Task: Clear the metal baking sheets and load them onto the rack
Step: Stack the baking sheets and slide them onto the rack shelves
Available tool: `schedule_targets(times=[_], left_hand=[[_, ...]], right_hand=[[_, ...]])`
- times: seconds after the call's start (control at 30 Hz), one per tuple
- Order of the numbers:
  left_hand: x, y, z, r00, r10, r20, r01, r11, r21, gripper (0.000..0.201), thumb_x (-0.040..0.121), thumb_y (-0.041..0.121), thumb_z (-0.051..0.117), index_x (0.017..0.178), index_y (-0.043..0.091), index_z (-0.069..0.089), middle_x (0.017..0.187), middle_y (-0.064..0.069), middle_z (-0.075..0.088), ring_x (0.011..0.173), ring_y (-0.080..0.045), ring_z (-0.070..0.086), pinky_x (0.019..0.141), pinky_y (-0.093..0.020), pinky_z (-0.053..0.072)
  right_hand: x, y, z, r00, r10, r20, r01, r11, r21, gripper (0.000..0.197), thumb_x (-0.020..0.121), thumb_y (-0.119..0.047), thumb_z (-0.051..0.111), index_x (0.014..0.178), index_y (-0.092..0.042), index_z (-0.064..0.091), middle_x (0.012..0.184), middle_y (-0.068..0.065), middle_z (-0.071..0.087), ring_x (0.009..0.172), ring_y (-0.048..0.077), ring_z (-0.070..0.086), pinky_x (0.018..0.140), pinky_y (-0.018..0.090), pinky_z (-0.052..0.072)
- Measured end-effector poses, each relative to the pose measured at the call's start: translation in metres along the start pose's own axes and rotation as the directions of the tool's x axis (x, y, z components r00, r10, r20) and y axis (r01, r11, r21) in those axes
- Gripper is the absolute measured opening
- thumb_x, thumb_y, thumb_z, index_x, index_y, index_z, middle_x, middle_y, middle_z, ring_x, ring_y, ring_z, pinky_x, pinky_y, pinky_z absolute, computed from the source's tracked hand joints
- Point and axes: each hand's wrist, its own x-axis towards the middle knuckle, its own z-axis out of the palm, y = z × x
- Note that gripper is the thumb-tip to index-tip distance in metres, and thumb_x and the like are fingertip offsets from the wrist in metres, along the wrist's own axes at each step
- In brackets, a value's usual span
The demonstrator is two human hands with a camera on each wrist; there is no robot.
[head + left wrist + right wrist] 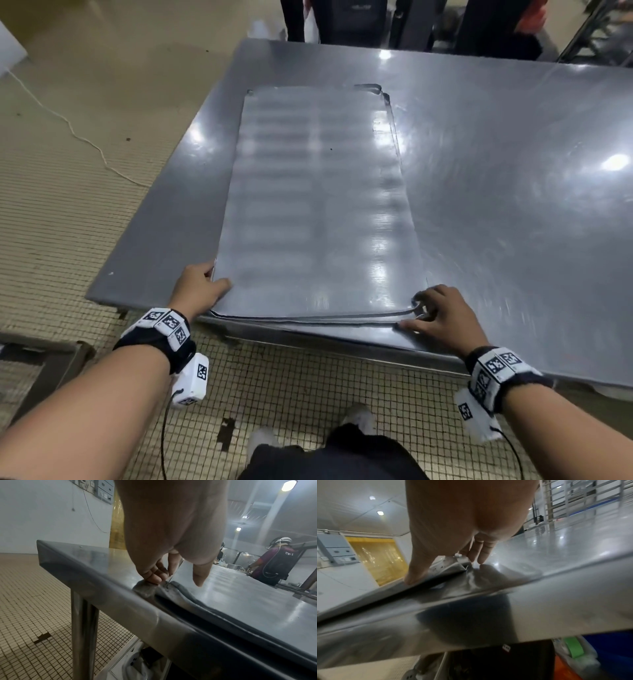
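**Both hands at the near corners of the stacked baking sheets**

The left fingers (155, 574) are curled down at the near-left corner of the stack of baking sheets (318, 205), their tips at the rim, while the thumb lies flat on the top sheet; the left hand (198, 286) so pinches that corner. The right fingers (481, 553) are bent and spread, tips down on the surface (513, 171) just beside the near-right corner, with the thumb pressed against the near rim; the right hand (442, 315) touches the stack, and a closed grasp cannot be made out. Both forearms reach forward from below, each with a wrist band carrying black-and-white markers.

The head view shows the whole stack: at least two sheets, slightly offset, their edges showing at the far-right and near corners. The left wrist view alone shows the dark gap under the near rim, the steel leg of the surface, a tiled floor and another person (272, 563) in a white helmet far off at the right. The right wrist view alone shows the crumpled near-right corner, a yellow strip curtain (376, 559) and a rack (583, 497) in the background.

The stack lies flat near the front-left part of the surface, its long axis running away from the person, its short edge at the front edge.
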Motion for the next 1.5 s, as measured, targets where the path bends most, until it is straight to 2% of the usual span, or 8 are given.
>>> schedule_targets(times=[0.17, 0.43, 0.87, 0.93, 1.03, 1.2, 1.37, 1.5], left_hand=[[-0.005, -0.002, -0.004, 0.999, 0.021, 0.042, -0.022, 0.999, 0.046, 0.036, 0.075, 0.039, 0.070, 0.094, 0.009, 0.071, 0.075, -0.012, 0.068, 0.068, -0.032, 0.063, 0.061, -0.035, 0.049], [-0.023, -0.014, -0.015, 0.994, 0.041, 0.100, -0.052, 0.992, 0.117, 0.038, 0.089, 0.030, 0.072, 0.119, 0.007, 0.069, 0.111, -0.011, 0.067, 0.098, -0.032, 0.064, 0.090, -0.044, 0.053], [-0.082, -0.077, -0.048, 0.952, 0.056, 0.301, -0.021, 0.993, -0.119, 0.065, 0.094, 0.024, 0.061, 0.153, 0.033, 0.038, 0.130, -0.006, 0.055, 0.102, -0.021, 0.061, 0.101, -0.049, 0.052], [-0.096, -0.085, -0.052, 0.920, 0.043, 0.389, 0.030, 0.983, -0.179, 0.072, 0.099, 0.017, 0.059, 0.154, 0.045, 0.021, 0.130, -0.005, 0.059, 0.089, -0.014, 0.059, 0.093, -0.042, 0.055], [-0.097, -0.103, -0.060, 0.805, 0.108, 0.584, 0.085, 0.952, -0.294, 0.096, 0.090, 0.014, 0.069, 0.148, 0.062, 0.009, 0.150, 0.001, 0.047, 0.120, -0.016, 0.058, 0.096, -0.037, 0.055], [-0.092, -0.101, -0.077, 0.662, 0.075, 0.746, -0.058, 0.997, -0.049, 0.133, 0.080, 0.021, 0.083, 0.152, 0.047, -0.026, 0.150, 0.006, 0.035, 0.136, -0.026, 0.044, 0.089, -0.028, 0.052], [-0.075, -0.090, -0.091, 0.815, 0.054, 0.576, -0.112, 0.992, 0.066, 0.083, 0.087, 0.033, 0.075, 0.154, 0.042, 0.027, 0.111, 0.003, 0.069, 0.100, -0.017, 0.067, 0.089, -0.041, 0.057], [-0.052, -0.064, -0.092, 0.931, 0.064, 0.360, -0.092, 0.994, 0.060, 0.067, 0.094, 0.039, 0.067, 0.153, 0.022, 0.038, 0.134, -0.004, 0.060, 0.112, -0.023, 0.061, 0.086, -0.038, 0.053]], right_hand=[[-0.017, -0.009, 0.011, 0.995, 0.068, -0.070, -0.066, 0.997, 0.029, 0.048, 0.067, -0.061, 0.081, 0.096, -0.024, 0.071, 0.089, -0.012, 0.063, 0.088, 0.010, 0.056, 0.072, 0.032, 0.051], [-0.039, -0.032, 0.026, 0.963, 0.232, -0.135, -0.215, 0.968, 0.131, 0.038, 0.082, -0.053, 0.074, 0.105, -0.024, 0.070, 0.096, -0.009, 0.064, 0.087, 0.009, 0.063, 0.070, 0.024, 0.047], [-0.089, -0.061, 0.063, 0.816, 0.554, -0.165, -0.521, 0.829, 0.205, 0.040, 0.088, -0.059, 0.064, 0.104, -0.024, 0.054, 0.097, 0.003, 0.066, 0.081, 0.024, 0.063, 0.070, 0.033, 0.048], [-0.100, -0.064, 0.070, 0.794, 0.591, -0.142, -0.529, 0.787, 0.316, 0.045, 0.087, -0.055, 0.067, 0.114, -0.022, 0.052, 0.110, 0.009, 0.065, 0.089, 0.026, 0.062, 0.075, 0.034, 0.048], [-0.107, -0.067, 0.070, 0.794, 0.601, -0.092, -0.522, 0.751, 0.404, 0.055, 0.085, -0.050, 0.073, 0.127, -0.023, 0.050, 0.118, 0.010, 0.063, 0.097, 0.025, 0.060, 0.076, 0.034, 0.051], [-0.108, -0.071, 0.055, 0.850, 0.526, -0.013, -0.499, 0.813, 0.302, 0.057, 0.079, -0.045, 0.080, 0.126, -0.026, 0.053, 0.109, 0.004, 0.064, 0.096, 0.023, 0.065, 0.071, 0.034, 0.058], [-0.097, -0.074, 0.044, 0.856, 0.506, -0.110, -0.483, 0.856, 0.184, 0.047, 0.088, -0.049, 0.069, 0.124, -0.022, 0.057, 0.112, 0.006, 0.071, 0.086, 0.019, 0.066, 0.073, 0.035, 0.056], [-0.071, -0.072, 0.033, 0.847, 0.523, -0.100, -0.499, 0.845, 0.192, 0.049, 0.093, -0.046, 0.065, 0.131, -0.017, 0.057, 0.119, 0.010, 0.068, 0.093, 0.023, 0.064, 0.082, 0.038, 0.053]])
